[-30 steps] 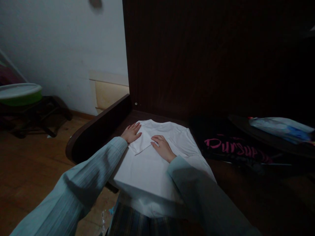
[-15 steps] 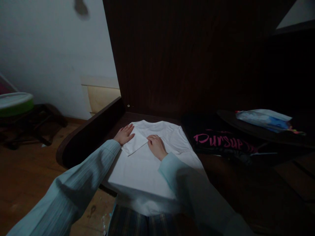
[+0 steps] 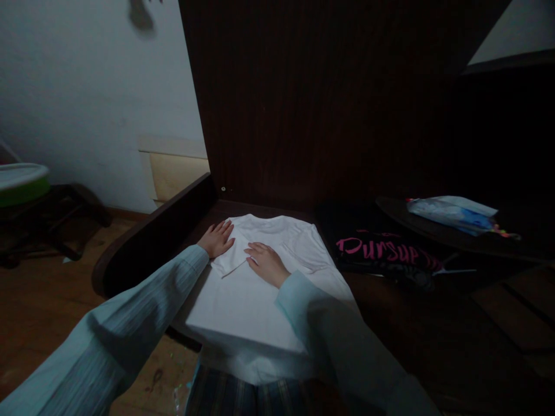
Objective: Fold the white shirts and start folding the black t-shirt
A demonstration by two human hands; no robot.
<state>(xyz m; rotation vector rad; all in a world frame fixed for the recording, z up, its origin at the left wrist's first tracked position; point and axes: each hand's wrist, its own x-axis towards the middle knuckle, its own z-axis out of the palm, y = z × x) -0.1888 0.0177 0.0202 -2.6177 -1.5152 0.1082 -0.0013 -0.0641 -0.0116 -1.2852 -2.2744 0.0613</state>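
left hand is spread flat, gripping nothing, on the short sleeve of a plain white fabric t-shirt. right hand lies loosely open by the sleeve hem. shirt's on a dark brown wooden bench, bottom part draping over the front edge, just beside a flat black item with pink lettering.

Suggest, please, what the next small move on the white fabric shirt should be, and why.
Perhaps sweep the right hand lightly along the turned-in white fabric flap to flatten it. The flap's edge slants across the white fabric shirt, the right hand's fingertips are at the flap's inner end, and the left hand lies spread at its outer side, seemingly able to steady it.
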